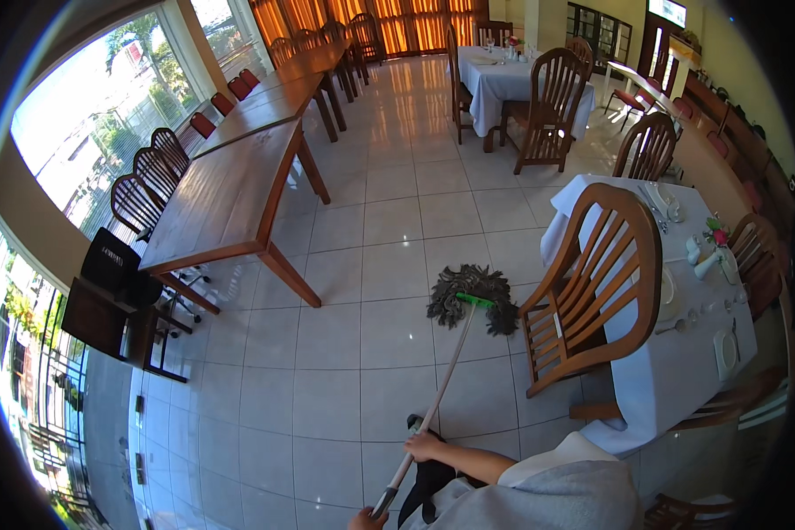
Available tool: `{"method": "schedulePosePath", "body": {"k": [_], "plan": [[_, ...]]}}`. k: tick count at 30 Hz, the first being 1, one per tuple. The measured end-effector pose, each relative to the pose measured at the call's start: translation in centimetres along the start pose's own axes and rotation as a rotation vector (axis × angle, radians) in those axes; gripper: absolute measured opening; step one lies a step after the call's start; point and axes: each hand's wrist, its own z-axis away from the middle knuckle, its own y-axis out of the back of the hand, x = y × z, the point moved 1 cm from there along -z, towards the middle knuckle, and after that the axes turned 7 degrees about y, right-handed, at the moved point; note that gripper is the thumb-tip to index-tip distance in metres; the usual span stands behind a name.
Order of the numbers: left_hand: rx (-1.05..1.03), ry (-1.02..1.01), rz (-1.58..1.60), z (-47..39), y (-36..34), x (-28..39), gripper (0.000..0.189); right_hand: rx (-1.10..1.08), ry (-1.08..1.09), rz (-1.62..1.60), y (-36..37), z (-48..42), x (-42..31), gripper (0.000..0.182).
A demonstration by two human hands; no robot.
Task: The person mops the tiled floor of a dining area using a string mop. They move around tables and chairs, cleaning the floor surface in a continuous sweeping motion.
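Observation:
My right hand (424, 446) is closed around the pale handle (445, 391) of a string mop, partway along it. Lower down, at the bottom edge of the picture, my left hand (369, 519) grips the mop's dark grip end, partly cut off by the frame. The handle runs up and away to a green plastic clamp (475, 300). Dark grey mop strands (448, 298) spread around the clamp on the pale tiled floor, just left of a wooden chair's front legs. Part of a dark shoe shows beyond my right hand.
A slatted wooden chair (586, 285) stands at a table with a white tablecloth (636, 391), set with plates and glasses. Long wooden tables (212, 205) line the window side, chairs behind them. An office chair (109, 262) is at the left. Farther back stands another covered table (487, 83) with chairs.

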Motion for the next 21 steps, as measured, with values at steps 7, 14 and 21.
{"method": "schedulePosePath", "body": {"k": [7,14,21], "plan": [[-0.094,-0.370,-0.261,-11.5,-1.0,21.8,0.043,-0.077,-0.575,0.117,13.2,1.5,16.3,0.027],[-0.104,-0.531,-0.373,-13.9,4.3,26.5,0.038,0.053,-0.512,0.197,18.1,0.5,18.7,0.021],[-0.388,-0.120,-0.153,-12.5,20.7,11.7,0.025,-0.020,0.085,-0.159,18.0,-10.1,6.5,0.028]]}}
